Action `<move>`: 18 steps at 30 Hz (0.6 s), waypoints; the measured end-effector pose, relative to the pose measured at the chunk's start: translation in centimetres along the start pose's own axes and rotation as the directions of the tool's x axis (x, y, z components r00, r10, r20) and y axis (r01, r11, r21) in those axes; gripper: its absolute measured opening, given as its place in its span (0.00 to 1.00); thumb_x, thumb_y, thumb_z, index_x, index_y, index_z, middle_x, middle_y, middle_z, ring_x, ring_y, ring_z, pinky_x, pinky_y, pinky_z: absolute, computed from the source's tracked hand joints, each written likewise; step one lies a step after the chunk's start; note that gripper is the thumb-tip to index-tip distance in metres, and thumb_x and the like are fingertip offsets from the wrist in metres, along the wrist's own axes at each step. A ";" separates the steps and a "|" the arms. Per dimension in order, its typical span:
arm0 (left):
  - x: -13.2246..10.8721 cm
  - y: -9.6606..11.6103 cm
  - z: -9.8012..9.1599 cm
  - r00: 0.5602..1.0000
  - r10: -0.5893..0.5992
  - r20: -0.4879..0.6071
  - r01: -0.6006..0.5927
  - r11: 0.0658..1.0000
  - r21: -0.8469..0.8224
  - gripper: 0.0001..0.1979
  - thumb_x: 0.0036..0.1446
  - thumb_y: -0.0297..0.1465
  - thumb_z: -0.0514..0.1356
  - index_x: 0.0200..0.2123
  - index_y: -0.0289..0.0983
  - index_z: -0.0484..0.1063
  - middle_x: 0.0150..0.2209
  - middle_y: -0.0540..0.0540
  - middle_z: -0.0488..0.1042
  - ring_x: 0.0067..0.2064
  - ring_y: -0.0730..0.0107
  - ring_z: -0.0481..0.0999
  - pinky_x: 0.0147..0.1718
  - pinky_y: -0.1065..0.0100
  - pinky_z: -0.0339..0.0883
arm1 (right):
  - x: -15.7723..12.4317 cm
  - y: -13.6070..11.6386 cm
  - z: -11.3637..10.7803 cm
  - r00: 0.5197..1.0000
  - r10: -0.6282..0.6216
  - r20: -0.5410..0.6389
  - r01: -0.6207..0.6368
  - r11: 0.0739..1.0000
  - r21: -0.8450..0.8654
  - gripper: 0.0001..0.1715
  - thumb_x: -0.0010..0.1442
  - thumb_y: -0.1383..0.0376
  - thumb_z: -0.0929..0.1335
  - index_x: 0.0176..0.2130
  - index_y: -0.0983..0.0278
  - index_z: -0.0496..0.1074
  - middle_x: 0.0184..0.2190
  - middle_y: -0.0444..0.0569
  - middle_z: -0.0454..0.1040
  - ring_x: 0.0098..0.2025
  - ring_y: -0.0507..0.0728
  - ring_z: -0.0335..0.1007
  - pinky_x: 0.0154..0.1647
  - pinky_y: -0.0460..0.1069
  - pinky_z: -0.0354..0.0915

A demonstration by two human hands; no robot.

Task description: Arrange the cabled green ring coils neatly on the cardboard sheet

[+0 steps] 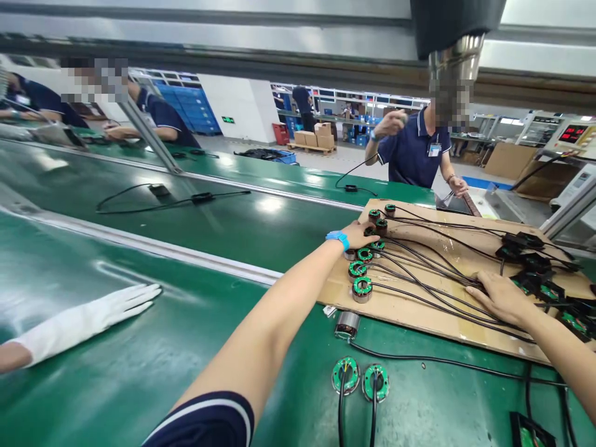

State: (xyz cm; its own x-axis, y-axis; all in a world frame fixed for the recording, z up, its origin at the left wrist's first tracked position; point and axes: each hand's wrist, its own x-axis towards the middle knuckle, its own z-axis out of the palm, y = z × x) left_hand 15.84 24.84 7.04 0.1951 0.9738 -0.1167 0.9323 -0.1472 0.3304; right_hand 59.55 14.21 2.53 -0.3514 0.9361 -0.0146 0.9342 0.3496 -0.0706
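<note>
My left hand (361, 236), with a blue band at the wrist, reaches over the left part of a cardboard sheet (419, 316). Its thumb and fingers close around a motor stator (371, 231) with a green circuit board, partly hidden by them. More stators of this kind, such as one nearer me (362, 289), stand in a rough row beside it. Black cables (419, 273) run from them to the right and draw together under my right hand (500, 298), whose fingers are closed over them. The fingertips there are partly hidden.
On the green bench (279, 385) lie a loose stator (347, 325) and two round green boards (361, 379) with cables. Black housings (531, 261) crowd the sheet's right side. A co-worker's white-gloved hand (93, 320) rests at left. A tool (454, 43) hangs above; another person (414, 149) stands opposite.
</note>
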 end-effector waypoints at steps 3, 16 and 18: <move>-0.2 0.0 0.0 0.999 -0.031 0.016 0.031 0.999 0.020 0.35 0.60 0.58 0.50 0.63 0.43 0.64 0.58 0.41 0.74 0.58 0.53 0.75 0.57 0.60 0.67 | -0.3 -0.5 -0.4 1.000 -0.005 0.009 0.005 0.999 0.042 0.29 0.69 0.45 0.50 0.38 0.59 0.67 0.37 0.53 0.77 0.42 0.63 0.73 0.45 0.56 0.64; 5.9 1.6 -1.0 0.990 -0.134 -0.049 0.140 0.980 0.145 0.58 0.45 0.67 0.57 0.72 0.46 0.43 0.74 0.35 0.43 0.72 0.33 0.46 0.65 0.42 0.50 | -1.6 -1.3 0.4 0.996 0.068 -0.060 -0.064 0.996 0.059 0.22 0.70 0.50 0.51 0.37 0.59 0.63 0.38 0.53 0.73 0.42 0.62 0.70 0.43 0.54 0.63; 7.6 1.9 -0.1 0.993 -0.117 -0.035 0.121 0.976 0.179 0.57 0.43 0.66 0.59 0.71 0.49 0.48 0.75 0.40 0.37 0.73 0.31 0.38 0.67 0.40 0.44 | -1.7 -1.4 0.7 0.995 0.063 -0.078 -0.059 0.997 0.052 0.21 0.70 0.51 0.52 0.37 0.59 0.62 0.37 0.52 0.72 0.42 0.61 0.69 0.45 0.54 0.62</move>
State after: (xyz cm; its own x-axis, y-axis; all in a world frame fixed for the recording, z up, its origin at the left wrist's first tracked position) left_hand 19.07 31.94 6.93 0.0740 0.9897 -0.1221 0.9884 -0.0566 0.1407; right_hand 58.77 12.07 1.94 -0.2865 0.9563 0.0588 0.9487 0.2917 -0.1218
